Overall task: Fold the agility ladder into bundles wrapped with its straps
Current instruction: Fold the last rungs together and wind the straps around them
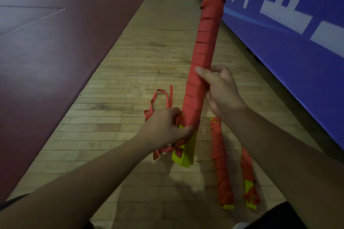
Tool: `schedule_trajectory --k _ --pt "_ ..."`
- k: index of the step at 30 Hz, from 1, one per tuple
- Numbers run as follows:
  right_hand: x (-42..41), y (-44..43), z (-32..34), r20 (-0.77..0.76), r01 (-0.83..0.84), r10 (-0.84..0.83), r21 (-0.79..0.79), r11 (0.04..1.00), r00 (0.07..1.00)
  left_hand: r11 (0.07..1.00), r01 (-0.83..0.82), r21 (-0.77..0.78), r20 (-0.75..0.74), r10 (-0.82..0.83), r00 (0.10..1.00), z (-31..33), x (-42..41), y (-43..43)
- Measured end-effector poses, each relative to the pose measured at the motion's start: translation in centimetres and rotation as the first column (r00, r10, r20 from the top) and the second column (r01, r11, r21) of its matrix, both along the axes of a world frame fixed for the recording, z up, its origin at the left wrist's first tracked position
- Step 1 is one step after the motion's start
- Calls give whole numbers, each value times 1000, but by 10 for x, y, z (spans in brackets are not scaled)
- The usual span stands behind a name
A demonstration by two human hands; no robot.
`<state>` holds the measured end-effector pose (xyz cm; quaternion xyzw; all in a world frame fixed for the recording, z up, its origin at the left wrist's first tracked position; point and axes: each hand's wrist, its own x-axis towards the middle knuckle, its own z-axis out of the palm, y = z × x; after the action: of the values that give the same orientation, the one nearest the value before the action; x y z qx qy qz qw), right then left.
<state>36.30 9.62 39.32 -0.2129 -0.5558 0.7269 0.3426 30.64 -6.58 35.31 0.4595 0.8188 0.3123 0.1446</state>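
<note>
A long ladder bundle [203,42] of yellow rungs wound tightly in red strap stands nearly upright before me, its top leaving the frame. Its bare yellow lower end [184,154] hangs just above the floor. My right hand [219,89] grips the bundle around its lower third. My left hand [163,126] pinches the red strap [160,98] where the winding ends, next to the yellow end. The strap's loose remainder loops behind and under that hand.
Two wrapped bundles [221,163] [248,176] lie on the wooden floor [130,80] under my right forearm. A blue banner wall [288,42] runs along the right. A dark red mat [46,42] covers the floor at left.
</note>
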Motion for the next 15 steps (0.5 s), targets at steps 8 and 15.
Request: schedule_trajectory --k 8,15 --pt "22 2 9 -248 -597 544 -302 743 802 935 261 240 482 -349 804 26 -16 -9" --pt "24 -13 15 -47 -596 595 -84 798 803 872 398 284 603 -485 633 23 -20 -14"
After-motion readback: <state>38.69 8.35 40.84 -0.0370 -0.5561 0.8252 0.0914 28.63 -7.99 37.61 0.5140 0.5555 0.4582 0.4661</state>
